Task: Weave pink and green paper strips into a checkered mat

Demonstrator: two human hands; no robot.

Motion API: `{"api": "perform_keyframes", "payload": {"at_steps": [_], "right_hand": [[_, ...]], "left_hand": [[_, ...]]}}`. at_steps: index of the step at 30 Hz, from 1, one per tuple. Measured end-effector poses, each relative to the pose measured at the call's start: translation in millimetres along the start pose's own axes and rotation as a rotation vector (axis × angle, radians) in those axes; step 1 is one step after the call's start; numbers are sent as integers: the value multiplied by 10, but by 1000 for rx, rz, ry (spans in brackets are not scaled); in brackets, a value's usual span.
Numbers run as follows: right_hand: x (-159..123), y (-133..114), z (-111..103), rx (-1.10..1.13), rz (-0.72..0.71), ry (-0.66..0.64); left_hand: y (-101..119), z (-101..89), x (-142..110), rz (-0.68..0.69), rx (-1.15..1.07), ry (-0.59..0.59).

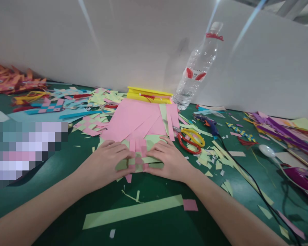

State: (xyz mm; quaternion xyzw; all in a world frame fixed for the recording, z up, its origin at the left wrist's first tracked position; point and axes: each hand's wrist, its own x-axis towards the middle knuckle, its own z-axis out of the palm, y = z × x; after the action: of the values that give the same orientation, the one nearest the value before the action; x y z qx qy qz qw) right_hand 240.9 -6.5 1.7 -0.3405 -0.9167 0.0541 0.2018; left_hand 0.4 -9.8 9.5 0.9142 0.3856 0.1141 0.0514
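A small weave of pink and pale green paper strips point(138, 159) lies on the green table between my hands. My left hand point(111, 157) pinches its left side, thumb and fingertips at the crossing. From the right, my right hand point(164, 157) grips the other side the same way, so the two thumbs nearly meet. Pink strips run away from me and pale green ones cross them. Just beyond is a pile of pink paper sheets point(136, 116) with loose strips on top. Nearer to me lies a long pale green paper strip point(133, 212) beside a pink paper piece point(190, 205).
Scissors point(190, 141) with red and yellow handles lie right of the pink sheets. A clear plastic bottle point(195, 71) leans against the white wall. A blue glue gun point(207, 124) trails a black cord. Paper scraps point(207, 159) litter the right; a pixelated area covers the left edge.
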Motion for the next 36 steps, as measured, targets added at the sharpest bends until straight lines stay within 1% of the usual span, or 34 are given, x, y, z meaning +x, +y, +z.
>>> {"api": "perform_keyframes", "payload": {"at_steps": [5, 9, 11, 13, 14, 15, 18, 20, 23, 25, 26, 27, 28, 29, 32, 36], "right_hand": [[1, -6, 2, -4, -8, 9], [3, -5, 10, -30, 1, 74], [7, 6, 14, -62, 6, 149], [13, 21, 3, -112, 13, 257], [18, 29, -12, -140, 19, 314], [22, 40, -37, -171, 28, 370], [23, 105, -164, -258, 72, 527], [0, 204, -276, -306, 135, 632], [-91, 461, -440, -396, 311, 712], [-183, 686, -535, -437, 508, 701], [-234, 803, -578, -456, 640, 661], [-286, 919, -618, -475, 809, 594], [-336, 1029, -654, -489, 983, 497], [-384, 1133, -684, -496, 1067, 468], [-494, 1395, -734, -496, 1230, 398], [-549, 1628, -713, -436, 1421, 261]], "left_hand": [[5, 0, 6, 14, -9, -9], [15, -7, 0, 26, -23, 31], [16, -4, -8, 41, -38, 74], [13, 7, -13, 55, -44, 121], [11, 14, -14, 43, -39, 124], [8, 21, -14, 57, -33, 171], [2, 44, -12, 77, -15, 208], [-2, 56, -11, 96, -12, 216], [-6, 68, -12, 122, 3, 201], [-2, 67, -11, 129, 10, 194], [3, 64, -10, 133, 12, 192], [9, 57, -9, 141, 13, 191], [16, 49, -8, 151, 15, 188], [24, 40, -7, 159, 16, 187], [42, 16, -3, 176, 19, 200], [50, 8, 5, 191, 27, 226]]}}
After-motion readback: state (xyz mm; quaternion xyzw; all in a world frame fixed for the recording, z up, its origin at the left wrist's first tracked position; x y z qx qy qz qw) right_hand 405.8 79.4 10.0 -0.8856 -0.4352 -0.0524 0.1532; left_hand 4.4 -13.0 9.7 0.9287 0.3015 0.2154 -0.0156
